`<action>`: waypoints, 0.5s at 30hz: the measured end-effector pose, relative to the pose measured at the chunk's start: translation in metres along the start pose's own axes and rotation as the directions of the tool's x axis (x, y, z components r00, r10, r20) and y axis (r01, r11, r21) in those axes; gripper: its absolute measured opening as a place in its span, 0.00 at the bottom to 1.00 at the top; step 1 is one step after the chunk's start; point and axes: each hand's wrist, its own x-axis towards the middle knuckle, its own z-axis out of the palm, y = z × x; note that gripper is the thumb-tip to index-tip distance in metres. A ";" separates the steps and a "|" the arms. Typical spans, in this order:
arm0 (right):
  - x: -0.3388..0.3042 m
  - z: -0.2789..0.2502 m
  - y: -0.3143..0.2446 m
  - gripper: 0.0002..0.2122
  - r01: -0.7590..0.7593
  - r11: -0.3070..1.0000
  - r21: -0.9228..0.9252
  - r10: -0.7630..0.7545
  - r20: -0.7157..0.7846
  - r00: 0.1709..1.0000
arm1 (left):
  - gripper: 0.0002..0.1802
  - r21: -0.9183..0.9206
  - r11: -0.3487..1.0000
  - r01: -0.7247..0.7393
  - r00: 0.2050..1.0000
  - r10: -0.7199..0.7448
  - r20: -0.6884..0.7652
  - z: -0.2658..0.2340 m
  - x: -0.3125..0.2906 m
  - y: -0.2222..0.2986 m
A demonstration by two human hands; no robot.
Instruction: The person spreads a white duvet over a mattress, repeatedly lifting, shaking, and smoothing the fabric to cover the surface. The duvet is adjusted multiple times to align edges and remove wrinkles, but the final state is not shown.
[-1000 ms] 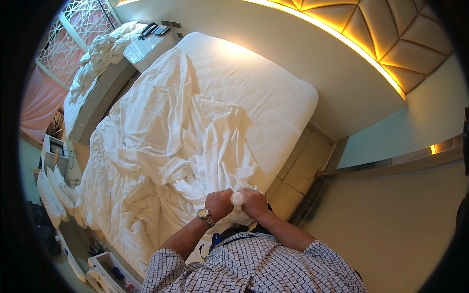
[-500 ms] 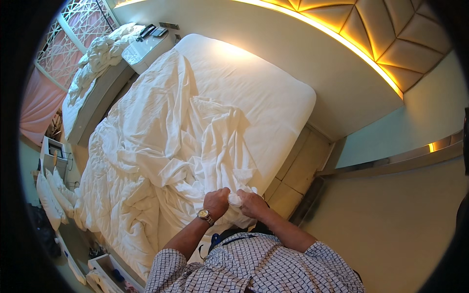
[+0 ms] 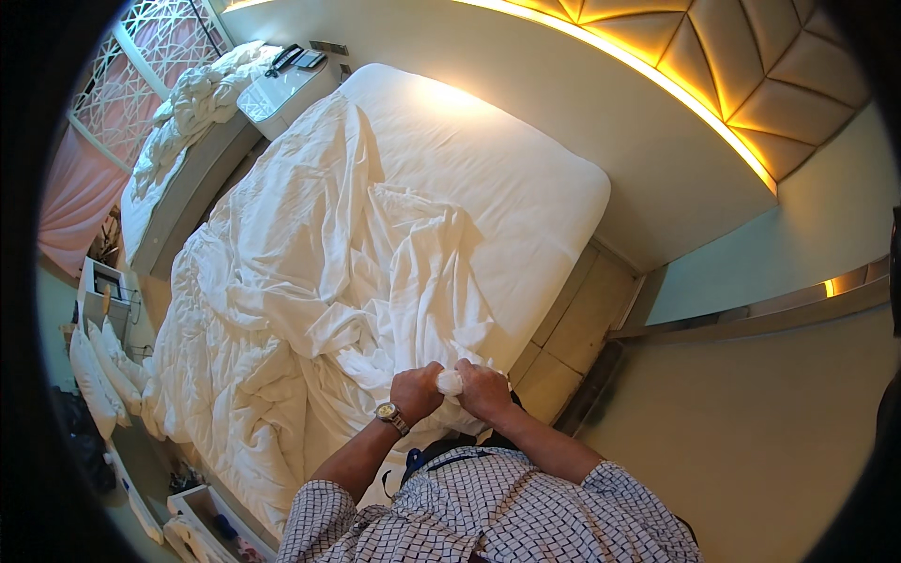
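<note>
My left hand, with a gold-faced watch on its wrist, is closed at the near edge of the bed. Close beside it, my right hand is closed too. Between the two fists shows a bunched white end of cloth, gripped from both sides. It appears to belong to the loose white sheet, which lies in folds across the middle of the bed; whether it is a flat sheet or a duvet cover I cannot tell. A puffy white quilt lies rumpled to the left, partly under the sheet.
The mattress shows a smooth white covering at the far right. A bedside table with a telephone stands between this bed and a second bed. White pillows are at the left, near an open drawer.
My hands have hardly moved; the bunched cloth between them is turned and shows rounder and fuller. The bed linen lies almost as before.
</note>
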 end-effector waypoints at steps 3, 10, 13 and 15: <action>-0.003 -0.010 -0.010 0.19 0.112 0.988 -0.103 -0.123 -0.102 0.987 | 0.09 0.038 0.998 0.054 0.996 -0.056 0.063 -0.010 0.002 0.003; 0.005 0.011 -0.012 0.17 0.274 0.960 -0.059 -0.278 -0.316 0.907 | 0.11 0.039 0.996 0.085 0.986 -0.089 0.142 -0.017 0.006 0.020; 0.007 0.012 0.003 0.13 0.265 0.962 -0.060 -0.271 -0.278 0.921 | 0.10 0.059 0.994 0.088 0.979 -0.098 0.177 -0.018 0.000 0.026; 0.007 0.016 0.007 0.12 0.237 0.969 -0.072 -0.248 -0.307 0.919 | 0.10 0.074 0.993 0.090 0.972 -0.103 0.209 -0.021 -0.002 0.023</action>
